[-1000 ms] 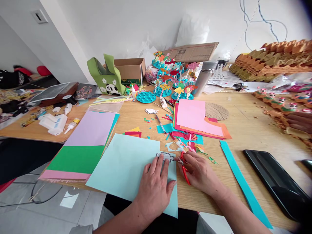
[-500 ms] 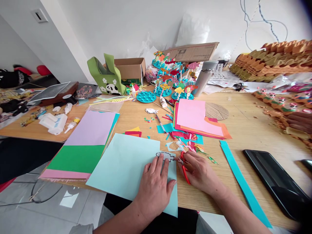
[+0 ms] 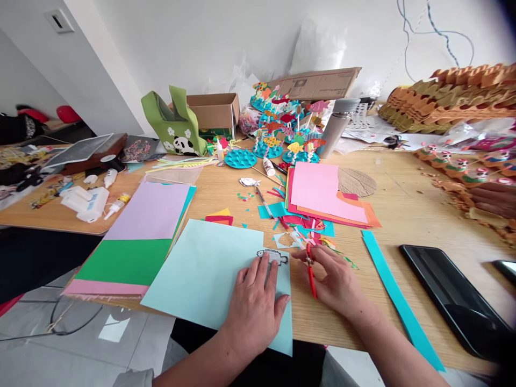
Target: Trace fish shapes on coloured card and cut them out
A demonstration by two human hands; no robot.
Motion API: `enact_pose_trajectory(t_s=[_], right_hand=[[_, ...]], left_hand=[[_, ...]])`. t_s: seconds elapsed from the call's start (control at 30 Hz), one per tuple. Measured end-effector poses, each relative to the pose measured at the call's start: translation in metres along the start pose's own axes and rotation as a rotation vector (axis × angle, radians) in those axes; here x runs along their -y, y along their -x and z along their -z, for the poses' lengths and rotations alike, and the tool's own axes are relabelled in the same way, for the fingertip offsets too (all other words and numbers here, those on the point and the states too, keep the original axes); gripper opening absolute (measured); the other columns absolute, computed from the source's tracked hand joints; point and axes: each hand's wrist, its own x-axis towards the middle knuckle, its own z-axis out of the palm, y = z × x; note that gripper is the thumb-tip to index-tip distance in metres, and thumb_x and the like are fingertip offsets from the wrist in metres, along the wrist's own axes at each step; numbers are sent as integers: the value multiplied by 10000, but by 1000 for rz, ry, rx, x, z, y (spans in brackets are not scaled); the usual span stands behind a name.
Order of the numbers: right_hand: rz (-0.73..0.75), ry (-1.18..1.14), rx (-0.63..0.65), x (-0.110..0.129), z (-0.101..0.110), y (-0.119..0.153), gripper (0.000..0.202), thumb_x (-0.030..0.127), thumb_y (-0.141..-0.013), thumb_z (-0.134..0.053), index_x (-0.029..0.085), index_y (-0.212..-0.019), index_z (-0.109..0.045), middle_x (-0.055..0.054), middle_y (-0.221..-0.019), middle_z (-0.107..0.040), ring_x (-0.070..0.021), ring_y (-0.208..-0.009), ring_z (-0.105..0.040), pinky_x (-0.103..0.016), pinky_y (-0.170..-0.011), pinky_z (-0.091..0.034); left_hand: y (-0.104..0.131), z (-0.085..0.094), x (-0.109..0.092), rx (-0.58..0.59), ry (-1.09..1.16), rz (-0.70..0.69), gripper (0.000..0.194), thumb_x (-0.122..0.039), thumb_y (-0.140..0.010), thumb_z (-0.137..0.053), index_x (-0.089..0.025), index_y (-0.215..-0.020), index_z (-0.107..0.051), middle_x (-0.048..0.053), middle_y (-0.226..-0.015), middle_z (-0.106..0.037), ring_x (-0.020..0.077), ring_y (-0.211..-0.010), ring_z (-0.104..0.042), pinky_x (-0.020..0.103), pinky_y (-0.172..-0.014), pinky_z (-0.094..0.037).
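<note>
My left hand (image 3: 257,298) lies flat, fingers stretched out, on a sheet of light blue paper (image 3: 193,269). Its fingertips rest on the fish drawing (image 3: 278,258) near the sheet's upper right corner, partly hiding it. In my right hand (image 3: 332,274), just right of that corner, is a pair of red-handled scissors (image 3: 310,271). They stand roughly upright in the picture, and my fingers hide part of them. Paper scraps (image 3: 308,228) lie beyond both hands. A cut-out white fish (image 3: 249,182) and a pen (image 3: 265,202) are farther back.
Coloured sheets lie to the left (image 3: 129,260) and a pink sheet (image 3: 314,188) tops another stack. A blue strip (image 3: 397,293) and a black phone (image 3: 447,295) are at right. Behind are a bottle (image 3: 338,129), a green bag (image 3: 177,126) and fish crafts (image 3: 278,121). Another person's hand (image 3: 494,198) is far right.
My right hand has drawn slightly right, away from the drawing, and the scissors have turned more upright. My left hand stays pressed on the paper. The whole view has shifted a little.
</note>
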Motion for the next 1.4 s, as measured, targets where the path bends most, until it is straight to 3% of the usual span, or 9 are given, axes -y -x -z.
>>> enact_pose_trajectory(t_s=[0.1, 0.37, 0.63, 0.7, 0.87, 0.93, 1.2, 1.4], right_hand=[[-40, -2, -39, -2, 2, 1, 71, 151, -842, -547, 215, -833, -575, -41, -743, -592, -193, -713, -566, -293, -622, -437], [4, 13, 40, 2, -3, -2, 82, 170, -858, -517, 208, -812, -573, -45, -704, -581, -189, -683, -557, -291, -604, -439], [-159, 114, -187, 1, 15, 0, 116, 256, -903, -554, 212, -800, -526, -32, -738, -590, -168, -680, -561, -270, -606, -417], [-179, 236, -106, 1, 26, 4, 166, 286, -908, -550, 212, -762, -523, -23, -694, -581, -168, -649, -558, -269, -583, -398], [-211, 547, 372, 4, 48, 22, 135, 224, -875, -535, 213, -773, -623, -29, -679, -645, -201, -662, -637, -289, -601, -423], [-243, 585, 475, 6, 52, 26, 145, 190, -852, -540, 217, -755, -643, -36, -723, -672, -203, -691, -661, -287, -618, -445], [-303, 659, 588, -1, 56, 19, 182, 272, -850, -570, 212, -710, -671, -69, -730, -680, -223, -696, -679, -297, -620, -459], [-305, 593, 522, -9, 60, 10, 207, 327, -820, -614, 222, -641, -624, -37, -645, -665, -211, -566, -650, -288, -494, -370]], left_hand=[[0, 0, 0, -2, -1, -4, 557, -454, -968, -387, -151, -1435, -392, 110, -1519, -357, 283, -1313, -395, 434, -999, -396], [0, 0, 1, -2, -11, -9, 544, -451, -965, -393, -155, -1421, -414, 108, -1513, -368, 279, -1314, -393, 423, -990, -405], [-1, -2, 2, -43, -1, -19, 539, -450, -967, -396, -146, -1410, -431, 120, -1495, -396, 278, -1289, -424, 429, -977, -411], [-1, -3, 2, -57, -2, -27, 535, -450, -966, -401, -144, -1404, -438, 124, -1491, -402, 278, -1287, -429, 428, -968, -417], [0, -5, 2, -77, -4, -22, 522, -446, -963, -412, -139, -1382, -464, 132, -1473, -426, 281, -1279, -441, 431, -962, -421], [0, -6, 2, -77, 3, -15, 517, -443, -966, -403, -138, -1378, -468, 132, -1470, -430, 282, -1273, -446, 434, -960, -421], [-1, -5, 0, -53, 43, -4, 541, -458, -965, -397, -128, -1390, -455, 133, -1483, -413, 295, -1279, -439, 441, -959, -421], [0, -7, -1, -56, 43, 1, 538, -454, -970, -383, -128, -1392, -452, 136, -1487, -405, 293, -1298, -422, 442, -963, -414]])
